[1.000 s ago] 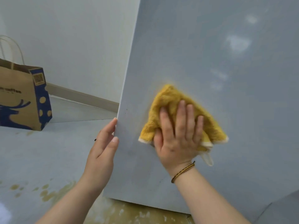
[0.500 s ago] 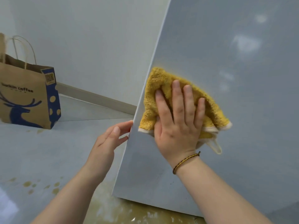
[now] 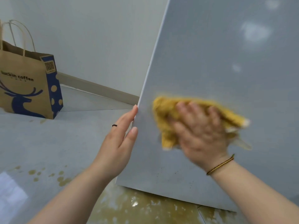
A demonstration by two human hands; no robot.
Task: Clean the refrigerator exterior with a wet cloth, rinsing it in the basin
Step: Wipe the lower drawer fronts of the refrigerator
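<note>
The grey refrigerator side panel fills the right half of the view. My right hand presses a yellow cloth flat against the panel, fingers spread and blurred by motion. My left hand rests with straight fingers on the panel's left edge, thumb on the front face. The cloth's white-trimmed corner sticks out to the right of my right hand. No basin is in view.
A brown and blue paper coffee bag stands on the grey floor at the left by the white wall. Yellowish wet stains spread on the floor below the refrigerator and to the left.
My right hand has swept the cloth down and to the right from the panel's left edge. My left hand has moved back onto that edge with the fingers straighter.
</note>
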